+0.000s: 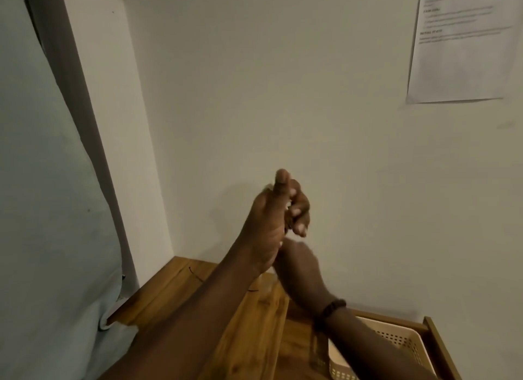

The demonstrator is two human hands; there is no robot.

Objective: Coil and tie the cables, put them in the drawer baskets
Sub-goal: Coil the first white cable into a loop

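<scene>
My left hand [271, 212] is raised in front of the wall, thumb up and fingers curled in toward the palm. A small dark bit [289, 223] shows between the fingers and the palm; blur hides what it is. My right hand [298, 262] sits just below and behind it, back toward me, with a dark bracelet at the wrist and its fingers hidden by the left hand. A thin dark strand [195, 275] lies on the wooden top [169, 289]. A beige perforated basket [402, 341] sits in the open drawer [437, 348] at the lower right.
The wall stands close behind the hands, with a printed sheet [464, 40] taped at the upper right. A pale grey-blue fabric surface [42, 210] fills the left side, touching the wooden top's left edge.
</scene>
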